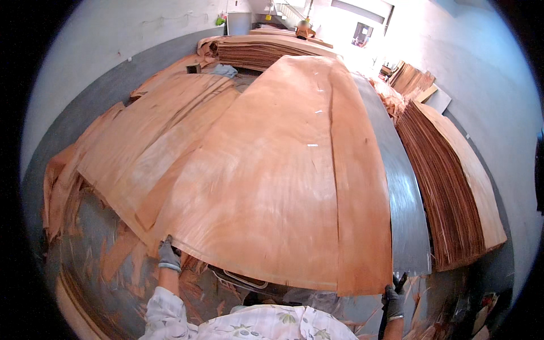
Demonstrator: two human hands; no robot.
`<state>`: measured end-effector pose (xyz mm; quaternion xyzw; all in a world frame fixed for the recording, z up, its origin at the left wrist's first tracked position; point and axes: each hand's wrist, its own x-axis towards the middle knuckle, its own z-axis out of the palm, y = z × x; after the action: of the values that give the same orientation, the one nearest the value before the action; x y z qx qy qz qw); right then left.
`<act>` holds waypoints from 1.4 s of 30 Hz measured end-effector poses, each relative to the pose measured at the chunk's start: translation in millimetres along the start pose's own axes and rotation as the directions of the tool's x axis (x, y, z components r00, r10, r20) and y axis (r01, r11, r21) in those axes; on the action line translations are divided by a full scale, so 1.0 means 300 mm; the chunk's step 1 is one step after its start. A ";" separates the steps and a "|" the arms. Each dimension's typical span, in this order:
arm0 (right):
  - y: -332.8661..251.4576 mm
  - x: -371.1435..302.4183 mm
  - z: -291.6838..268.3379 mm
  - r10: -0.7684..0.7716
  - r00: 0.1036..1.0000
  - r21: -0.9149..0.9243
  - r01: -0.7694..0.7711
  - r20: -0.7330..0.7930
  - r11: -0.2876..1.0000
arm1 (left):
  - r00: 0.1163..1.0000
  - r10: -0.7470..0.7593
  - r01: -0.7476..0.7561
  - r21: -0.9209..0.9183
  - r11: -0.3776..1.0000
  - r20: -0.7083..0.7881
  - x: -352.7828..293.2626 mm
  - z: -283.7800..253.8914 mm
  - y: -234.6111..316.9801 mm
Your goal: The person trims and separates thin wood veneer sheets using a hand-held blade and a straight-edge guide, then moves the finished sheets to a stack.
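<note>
A large sheet of reddish-brown wood veneer (255, 187) spreads out in front of me, with several small white tape pieces on it. A narrower veneer strip (362, 215) runs along its right side, meeting it at a dark seam. My left hand (169, 256), in a grey glove, is closed on the near left corner of the large sheet. At the near right corner, my gloved right hand (394, 300) grips the strip's edge; its fingers point upward, and part of the grip is hidden.
More veneer sheets (153, 107) lie to the left. A smooth grey surface (405, 209) shows beside the strip. Tall veneer stacks stand at right (453, 192) and at the back (255, 54). Torn veneer scraps (122, 255) litter the floor. A person (305, 31) is at the far end.
</note>
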<state>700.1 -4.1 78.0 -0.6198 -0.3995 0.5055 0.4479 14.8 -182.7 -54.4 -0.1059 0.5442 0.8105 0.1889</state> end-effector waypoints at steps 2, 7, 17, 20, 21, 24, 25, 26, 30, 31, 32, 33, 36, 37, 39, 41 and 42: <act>0.028 -0.014 0.004 -0.037 0.998 0.017 0.038 -0.055 0.999 | 1.000 0.004 -0.004 0.064 0.998 -0.001 -0.046 -0.018 0.039; 0.093 0.023 -0.080 0.085 0.996 -0.035 -0.084 0.013 0.996 | 0.987 0.098 -0.108 0.076 0.991 0.125 -0.073 -0.032 0.073; 0.003 0.300 -0.028 -0.001 1.000 -0.055 0.002 0.020 0.999 | 0.991 0.011 -0.027 0.113 0.993 0.136 0.005 0.302 -0.069; -0.009 0.304 -0.026 -0.216 0.975 -0.049 0.214 -0.050 0.976 | 0.983 0.047 -0.060 0.068 0.996 0.180 -0.027 0.310 -0.078; 0.006 0.341 -0.064 -0.283 0.957 -0.005 0.284 -0.066 0.959 | 0.986 0.006 -0.020 0.084 0.996 0.168 -0.061 0.342 -0.093; -0.011 0.409 -0.104 -0.329 0.944 -0.071 0.326 -0.030 0.943 | 0.995 -0.066 0.054 0.143 0.988 0.078 -0.130 0.353 -0.097; -0.016 0.426 -0.091 -0.342 0.940 -0.065 0.341 0.000 0.938 | 0.994 -0.087 0.076 0.144 0.987 0.069 -0.138 0.346 -0.107; -0.009 0.438 -0.104 -0.333 0.943 -0.064 0.333 0.009 0.941 | 0.991 -0.118 0.108 0.143 0.984 0.066 -0.168 0.369 -0.112; 0.021 0.411 -0.074 -0.228 0.974 -0.073 0.228 0.009 0.971 | 0.995 -0.093 0.087 0.116 0.989 0.048 -0.232 0.268 -0.157; 0.032 0.394 -0.067 -0.167 0.986 -0.103 0.164 -0.019 0.981 | 0.996 -0.074 0.066 0.145 0.987 0.051 -0.241 0.253 -0.154; 0.036 0.389 -0.055 -0.176 0.983 -0.093 0.171 -0.052 0.981 | 0.997 -0.055 0.045 0.174 0.984 0.054 -0.248 0.240 -0.150; 0.041 0.383 -0.040 -0.185 0.979 -0.083 0.178 -0.085 0.981 | 0.998 -0.036 0.024 0.202 0.979 0.056 -0.248 0.236 -0.145; 0.045 0.415 -0.001 -0.239 0.970 -0.065 0.236 -0.044 0.970 | 0.994 0.011 -0.031 0.186 0.982 0.107 -0.250 0.301 -0.131; 0.039 0.445 0.000 -0.269 0.963 -0.060 0.268 -0.012 0.962 | 0.990 0.014 -0.033 0.131 0.991 0.140 -0.263 0.341 -0.127; 0.025 0.520 -0.013 -0.190 0.981 -0.109 0.193 0.035 0.975 | 0.993 -0.100 0.090 0.138 0.986 0.066 -0.258 0.390 -0.131; 0.048 0.613 -0.058 -0.225 0.974 -0.142 0.221 -0.017 0.965 | 0.977 -0.197 0.188 0.111 0.976 0.079 -0.281 0.403 -0.156; 0.055 0.604 -0.088 -0.318 0.948 -0.157 0.310 -0.022 0.938 | 0.969 -0.214 0.205 0.080 0.975 0.126 -0.276 0.402 -0.150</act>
<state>757.4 159.0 15.7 -0.5920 -0.5199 0.3811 0.4837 113.1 -72.3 -14.6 -0.1016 0.5427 0.7728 0.3131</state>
